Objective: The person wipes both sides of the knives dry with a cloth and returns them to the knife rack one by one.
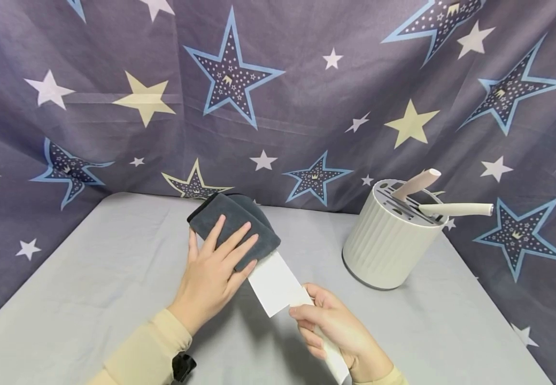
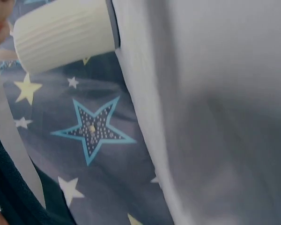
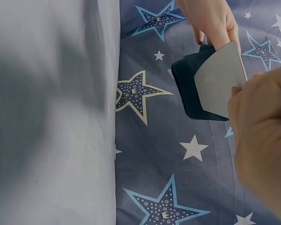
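Observation:
My right hand [image 1: 328, 326] grips the off-white handle [image 1: 332, 355] of a broad-bladed cleaver. Its wide, pale blade [image 1: 278, 283] points away toward the back left. Over the far part of the blade lies a folded dark grey cloth [image 1: 237, 227]. My left hand [image 1: 215, 278] rests on top of this cloth with extended, spread fingers, the thumb along its near edge. From below, the right wrist view shows the bare face of the blade [image 3: 220, 79], with the cloth [image 3: 189, 89] behind it and the left hand [image 3: 213, 21] above.
A ribbed cream knife block [image 1: 388, 246] stands at the right on the grey-covered table [image 1: 90, 278]. Two handles stick out of its slotted top, a pinkish one [image 1: 417, 184] and a cream one [image 1: 461, 209]. A star-patterned curtain [image 1: 307, 133] encloses the back and sides.

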A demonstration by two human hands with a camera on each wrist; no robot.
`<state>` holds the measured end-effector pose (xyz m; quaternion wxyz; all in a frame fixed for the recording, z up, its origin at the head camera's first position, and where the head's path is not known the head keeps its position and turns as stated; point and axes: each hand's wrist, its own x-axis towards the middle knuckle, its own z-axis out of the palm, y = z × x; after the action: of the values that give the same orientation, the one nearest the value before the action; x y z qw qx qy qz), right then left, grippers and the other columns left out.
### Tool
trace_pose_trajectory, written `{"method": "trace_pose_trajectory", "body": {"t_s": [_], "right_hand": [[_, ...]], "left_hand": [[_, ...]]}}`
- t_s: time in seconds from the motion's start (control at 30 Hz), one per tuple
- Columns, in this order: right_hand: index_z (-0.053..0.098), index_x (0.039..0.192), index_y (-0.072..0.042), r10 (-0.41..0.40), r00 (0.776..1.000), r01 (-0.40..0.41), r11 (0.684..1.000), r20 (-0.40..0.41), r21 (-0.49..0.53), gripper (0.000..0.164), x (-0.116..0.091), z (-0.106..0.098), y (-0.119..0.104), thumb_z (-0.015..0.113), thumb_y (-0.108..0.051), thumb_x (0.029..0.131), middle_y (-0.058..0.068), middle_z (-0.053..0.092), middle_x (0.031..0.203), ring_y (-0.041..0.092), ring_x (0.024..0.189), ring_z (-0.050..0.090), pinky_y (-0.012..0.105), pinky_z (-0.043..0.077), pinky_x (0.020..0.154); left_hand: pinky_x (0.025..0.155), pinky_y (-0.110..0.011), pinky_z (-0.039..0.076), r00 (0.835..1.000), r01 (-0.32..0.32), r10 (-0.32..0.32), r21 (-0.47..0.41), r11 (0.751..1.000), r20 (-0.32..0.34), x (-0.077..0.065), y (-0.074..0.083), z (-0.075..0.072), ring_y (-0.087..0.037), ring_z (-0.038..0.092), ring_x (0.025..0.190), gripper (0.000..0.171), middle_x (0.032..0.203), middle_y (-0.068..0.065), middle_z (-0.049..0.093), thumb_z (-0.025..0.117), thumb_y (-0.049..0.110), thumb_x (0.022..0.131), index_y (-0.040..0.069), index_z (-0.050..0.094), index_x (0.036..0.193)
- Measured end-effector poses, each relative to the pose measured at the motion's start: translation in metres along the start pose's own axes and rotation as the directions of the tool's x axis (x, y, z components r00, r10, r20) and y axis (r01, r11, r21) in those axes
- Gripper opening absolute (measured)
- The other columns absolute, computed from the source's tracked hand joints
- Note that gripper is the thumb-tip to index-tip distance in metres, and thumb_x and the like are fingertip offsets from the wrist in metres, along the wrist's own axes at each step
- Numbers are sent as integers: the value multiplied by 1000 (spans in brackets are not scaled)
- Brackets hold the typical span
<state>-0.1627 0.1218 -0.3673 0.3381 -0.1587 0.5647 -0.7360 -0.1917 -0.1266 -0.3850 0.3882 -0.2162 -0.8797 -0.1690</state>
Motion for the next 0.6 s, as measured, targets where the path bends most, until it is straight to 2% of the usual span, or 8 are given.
{"method": "trace_pose_trajectory", "body": {"t_s": [0.1,0.23,0.43,0.6], "right_hand": [[41,108,-4,-4,1000,4,1000,2,8,16,0,-1,1,53,-4,96,-10,40,60,-2,39,38,14,34,34],[41,107,-5,-12,1000,12,1000,8,23,15,0,-2,1,52,-4,97,-10,41,60,-2,40,38,14,34,35],[41,107,-5,-33,999,33,999,24,37,14,-1,-4,2,51,-3,97,-10,42,60,-3,40,38,14,34,35],[41,111,-4,-66,997,64,997,40,39,15,-2,-6,2,49,-3,98,-11,43,64,-4,42,40,12,36,36]], "left_hand": [[107,-81,9,999,-29,28,-6,1000,-29,-4,8,4,-42,39,141,54,145,0,56,31,53,105,20,65,132],[107,-82,9,997,-61,60,-10,998,-47,-9,20,8,-42,41,140,51,144,0,57,33,51,106,20,65,131],[110,-79,3,996,-67,67,10,998,-54,-11,31,9,-40,41,141,50,144,2,57,33,50,106,21,65,131],[109,-79,12,988,-142,142,9,990,-60,-13,43,8,-41,44,139,46,144,1,57,34,47,107,22,63,133]]}}
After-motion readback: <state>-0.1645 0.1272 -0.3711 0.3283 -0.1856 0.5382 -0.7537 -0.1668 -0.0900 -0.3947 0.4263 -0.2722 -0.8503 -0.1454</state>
